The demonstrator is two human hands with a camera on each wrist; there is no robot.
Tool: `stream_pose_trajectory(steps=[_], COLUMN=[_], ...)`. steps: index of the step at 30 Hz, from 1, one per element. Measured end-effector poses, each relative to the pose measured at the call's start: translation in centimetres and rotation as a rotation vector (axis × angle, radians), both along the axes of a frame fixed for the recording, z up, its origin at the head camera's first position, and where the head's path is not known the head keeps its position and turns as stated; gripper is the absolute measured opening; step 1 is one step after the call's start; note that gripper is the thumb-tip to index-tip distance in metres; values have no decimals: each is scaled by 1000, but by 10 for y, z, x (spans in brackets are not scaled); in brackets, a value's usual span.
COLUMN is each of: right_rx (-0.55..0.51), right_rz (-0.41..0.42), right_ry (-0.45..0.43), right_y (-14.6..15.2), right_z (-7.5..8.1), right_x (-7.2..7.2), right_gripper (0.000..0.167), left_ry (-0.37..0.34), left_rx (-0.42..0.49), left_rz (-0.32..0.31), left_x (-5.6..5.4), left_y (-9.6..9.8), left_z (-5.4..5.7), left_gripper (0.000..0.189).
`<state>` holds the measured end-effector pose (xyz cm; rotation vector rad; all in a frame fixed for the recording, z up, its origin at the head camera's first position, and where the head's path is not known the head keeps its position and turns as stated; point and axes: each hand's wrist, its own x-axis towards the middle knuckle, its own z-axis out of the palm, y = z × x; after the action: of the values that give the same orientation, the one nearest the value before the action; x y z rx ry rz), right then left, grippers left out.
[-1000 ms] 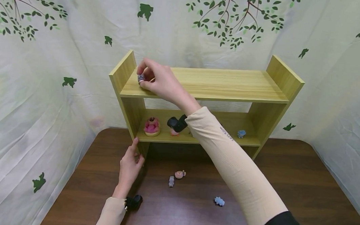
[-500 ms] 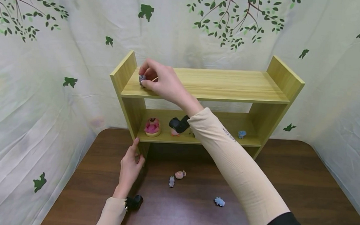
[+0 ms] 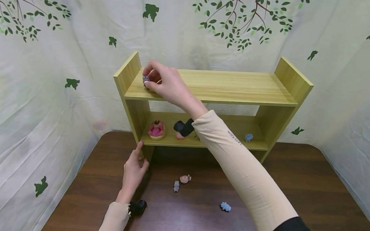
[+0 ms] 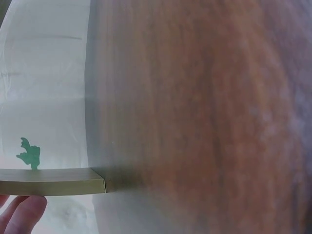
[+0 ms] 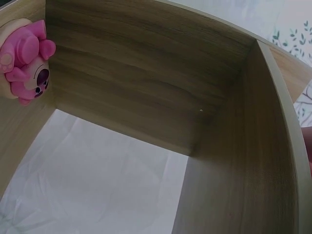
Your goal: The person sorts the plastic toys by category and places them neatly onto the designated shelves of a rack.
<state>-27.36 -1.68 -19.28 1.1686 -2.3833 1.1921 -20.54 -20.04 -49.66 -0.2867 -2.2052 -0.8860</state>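
Observation:
In the head view my right hand (image 3: 167, 84) pinches a small grey figurine (image 3: 146, 81) between thumb and fingertips, low over the left end of the wooden shelf's (image 3: 227, 84) top board. Fingers partly cover the figurine. My left hand (image 3: 133, 170) touches the lower left side of the shelf, index finger stretched up along its edge. In the left wrist view its fingertips (image 4: 30, 209) lie against the outer face of the side panel (image 4: 53, 183). A pink bear figurine (image 3: 156, 129) sits on the middle board; the right wrist view shows this bear (image 5: 29, 58) too.
A blue figurine (image 3: 248, 137) stands right on the middle board; a pink one (image 3: 179, 136) is partly behind the right wrist's black camera (image 3: 184, 127). On the brown table (image 3: 309, 198) lie a pink figurine (image 3: 185, 179), a grey one (image 3: 176, 186) and a light-blue one (image 3: 225, 206).
My right hand has shifted very slightly right with the grey figurine, which has turned a little between its fingers. The left hand has stayed in place.

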Motion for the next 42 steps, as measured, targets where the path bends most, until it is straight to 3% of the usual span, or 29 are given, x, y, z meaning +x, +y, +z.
stream_pose_trajectory(steps=[11,33,42], right_rx=[-38,-83,-152], right_rz=[-17,-10,24], right_ry=[22,-72,-21], right_y=[1,21,39], right_z=[0,5,2], right_x=[-1,5,14], right_gripper=[15,26,20], left_ry=[-5,13,3], left_rx=[6,-8,1], left_rz=[1,-1,7], left_x=[-1,-1,2], left_y=[1,2,2], left_z=[0,0,2], left_gripper=[88,89,86])
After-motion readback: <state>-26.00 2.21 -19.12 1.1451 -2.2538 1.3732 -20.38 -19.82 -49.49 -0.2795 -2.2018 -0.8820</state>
